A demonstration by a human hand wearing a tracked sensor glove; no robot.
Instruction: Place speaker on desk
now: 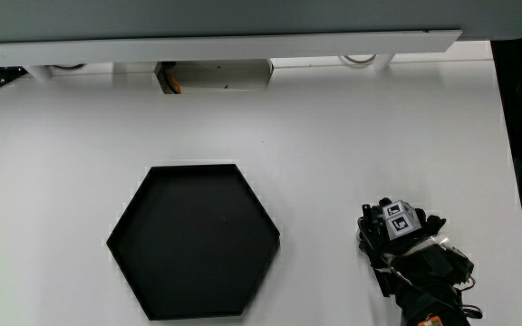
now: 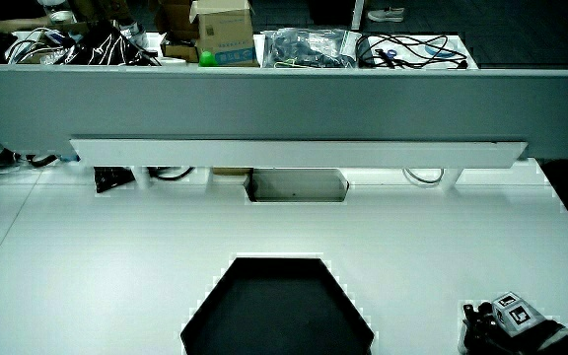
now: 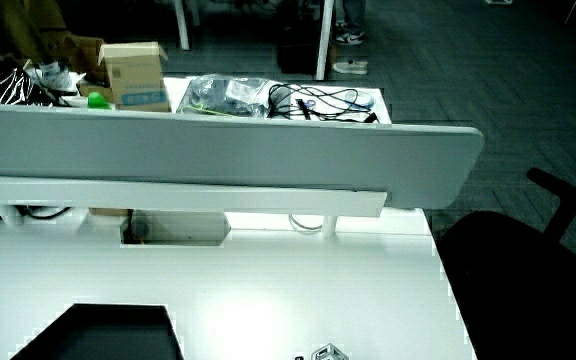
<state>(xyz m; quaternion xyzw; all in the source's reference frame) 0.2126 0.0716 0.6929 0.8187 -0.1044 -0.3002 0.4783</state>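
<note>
Hexagonal tray point(image 1: 194, 241) beside hand point(image 1: 404, 243).

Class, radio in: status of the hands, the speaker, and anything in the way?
Hand low on the table beside the black hexagonal tray, nothing visibly held. No speaker in view. Tray empty.

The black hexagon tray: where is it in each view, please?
Main view: tray on the white table, beside the hand.
Side view: tray, nearer the person than the cutout.
Side view: only a corner shows.
Shared landmark: the cutout.
</note>
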